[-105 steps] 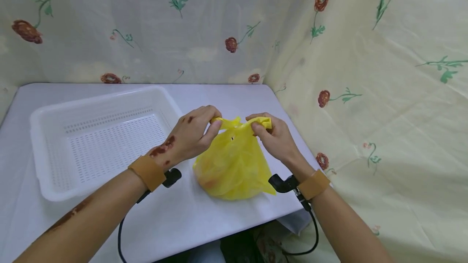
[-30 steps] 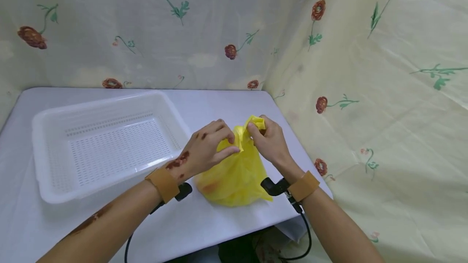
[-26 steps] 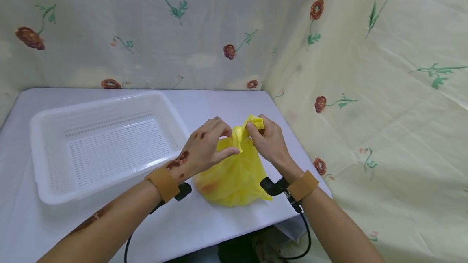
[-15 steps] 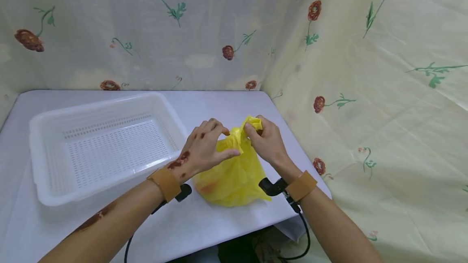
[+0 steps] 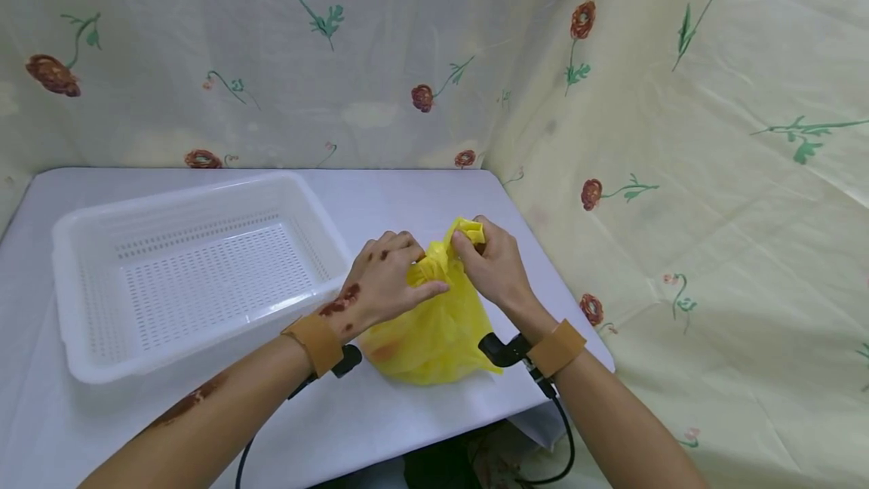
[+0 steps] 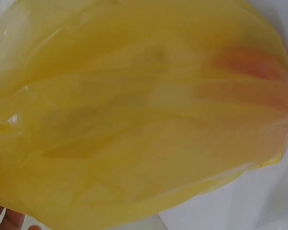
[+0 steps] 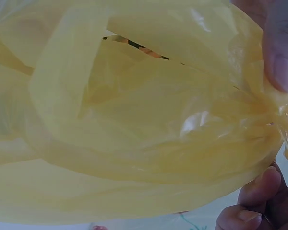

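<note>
A thin yellow plastic bag (image 5: 434, 338) stands on the table with its top gathered. An orange-red shape (image 6: 249, 64) shows blurred through its side; the contents are otherwise hidden. My right hand (image 5: 498, 262) pinches a twisted yellow end at the top between thumb and fingers. Lower on the neck, my left hand (image 5: 383, 278) reaches round the bag, thumb on the near side and curled fingers on the far side, with bunched plastic between them. In the right wrist view, a narrow slit shows in the bag (image 7: 192, 143), and a thumb (image 7: 281, 52) presses near the gathered neck.
A white perforated plastic basket (image 5: 204, 285) sits left of the bag, with the left hand close to its right rim. The white-covered table (image 5: 380, 429) ends at a front edge below the bag. Flowered curtains (image 5: 366, 59) close in the back and right.
Earlier both hands held the top ends apart; the right now holds its end upright. My left hand has moved down to the neck, and its fingers have closed in, bunching the plastic.
</note>
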The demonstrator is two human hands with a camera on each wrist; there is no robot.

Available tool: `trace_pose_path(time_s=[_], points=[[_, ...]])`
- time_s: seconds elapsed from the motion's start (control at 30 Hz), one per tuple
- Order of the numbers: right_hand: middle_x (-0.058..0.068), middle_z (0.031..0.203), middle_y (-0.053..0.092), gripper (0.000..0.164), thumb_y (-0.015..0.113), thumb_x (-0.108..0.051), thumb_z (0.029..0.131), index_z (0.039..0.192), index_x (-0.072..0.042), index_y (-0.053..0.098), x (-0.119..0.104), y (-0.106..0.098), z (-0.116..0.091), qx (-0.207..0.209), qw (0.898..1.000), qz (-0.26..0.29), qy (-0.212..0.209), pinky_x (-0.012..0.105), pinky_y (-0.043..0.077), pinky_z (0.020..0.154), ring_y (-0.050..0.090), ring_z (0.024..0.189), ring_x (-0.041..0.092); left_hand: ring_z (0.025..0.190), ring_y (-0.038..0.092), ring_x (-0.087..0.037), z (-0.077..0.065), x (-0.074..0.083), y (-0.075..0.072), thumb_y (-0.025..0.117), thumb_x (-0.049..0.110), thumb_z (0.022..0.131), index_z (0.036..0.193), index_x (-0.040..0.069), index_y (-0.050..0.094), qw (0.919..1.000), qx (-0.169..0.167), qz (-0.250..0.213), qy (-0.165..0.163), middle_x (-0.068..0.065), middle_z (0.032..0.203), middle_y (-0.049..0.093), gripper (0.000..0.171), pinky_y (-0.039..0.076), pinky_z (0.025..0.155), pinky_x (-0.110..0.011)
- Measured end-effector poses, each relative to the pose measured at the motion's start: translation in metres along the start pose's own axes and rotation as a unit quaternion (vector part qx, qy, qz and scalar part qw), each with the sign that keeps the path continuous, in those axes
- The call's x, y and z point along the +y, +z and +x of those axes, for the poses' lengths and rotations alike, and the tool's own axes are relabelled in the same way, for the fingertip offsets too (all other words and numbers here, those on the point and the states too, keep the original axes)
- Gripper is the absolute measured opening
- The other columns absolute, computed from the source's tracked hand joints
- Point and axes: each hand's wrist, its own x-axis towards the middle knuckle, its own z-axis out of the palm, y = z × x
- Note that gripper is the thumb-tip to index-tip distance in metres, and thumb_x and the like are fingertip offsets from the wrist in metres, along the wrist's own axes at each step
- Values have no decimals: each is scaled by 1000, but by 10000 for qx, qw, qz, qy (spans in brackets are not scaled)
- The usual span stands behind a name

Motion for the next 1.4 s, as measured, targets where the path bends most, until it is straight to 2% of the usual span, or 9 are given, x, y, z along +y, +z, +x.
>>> trace_pose_path(time_s=[0.33, 0.53, 0.67, 0.83, 0.93, 1.07, 1.2, 1.3, 1.4], points=[[8, 68, 48, 18, 55, -19, 96, 85, -5, 55, 1, -4, -3, -85, 9998, 187, -35, 26, 41, 50, 46, 56, 21, 92, 51, -18, 1, 4, 2, 66, 52, 84, 96, 11, 67, 9999, -69, 145, 7, 1, 96, 59, 42, 42, 78, -33], [7, 71, 50, 13, 55, -16, 95, 91, -3, 57, 3, -7, -4, -261, 9985, 486, 11, 26, 41, 51, 45, 58, 21, 87, 53, -17, 2, 5, 4, 68, 44, 85, 96, 10, 69, 9987, 118, 420, 269, 0, 93, 61, 35, 44, 75, -33], [8, 82, 56, 15, 56, -14, 94, 102, -3, 60, 4, -11, -6, -678, 9939, 866, 116, 26, 45, 59, 49, 67, 20, 85, 54, -16, 2, 3, 5, 70, 40, 85, 95, 11, 71, 9977, 258, 467, 422, 1, 91, 62, 31, 45, 73, -32], [11, 99, 60, 24, 61, -15, 92, 111, -1, 60, 8, -16, -7, -1515, 9810, 1213, 63, 30, 50, 72, 53, 81, 23, 86, 55, -17, 2, 1, 4, 70, 38, 85, 93, 12, 71, 9977, 247, 416, 470, 1, 91, 62, 28, 45, 74, -32], [11, 98, 59, 26, 63, -16, 90, 111, -1, 59, 9, -19, -6, -1816, 9769, 1118, -162, 30, 49, 72, 52, 82, 25, 87, 55, -17, 2, 1, 4, 69, 39, 86, 93, 11, 71, 9975, 242, 431, 499, 1, 92, 63, 28, 45, 74, -33], [9, 93, 57, 29, 67, -16, 88, 113, -4, 59, 10, -22, -4, -1958, 9759, 859, -443, 25, 43, 63, 47, 76, 25, 88, 55, -17, 2, 0, 3, 68, 39, 86, 95, 11, 71, 9973, 206, 478, 516, 0, 94, 63, 30, 45, 76, -33], [8, 95, 56, 41, 71, -14, 85, 123, -8, 56, 12, -24, -2, -1992, 9765, 572, -588, 26, 37, 58, 43, 72, 25, 89, 54, -18, 2, 0, 3, 68, 40, 86, 98, 11, 71, 9974, 145, 483, 507, -1, 95, 62, 31, 46, 78, -34], [7, 101, 57, 47, 72, -13, 84, 128, -8, 53, 15, -26, -2, -2012, 9766, 488, -585, 25, 37, 61, 43, 75, 26, 89, 54, -18, 1, 1, 2, 68, 40, 86, 100, 10, 71, 9975, 116, 461, 519, 0, 95, 62, 33, 46, 78, -34], [7, 110, 58, 47, 72, -12, 84, 126, -7, 54, 18, -26, -1, -2087, 9745, 556, -609, 25, 40, 67, 46, 82, 24, 89, 54, -18, 0, 1, 2, 68, 41, 86, 99, 11, 71, 9973, 131, 425, 576, 0, 95, 61, 33, 46, 78, -34]])
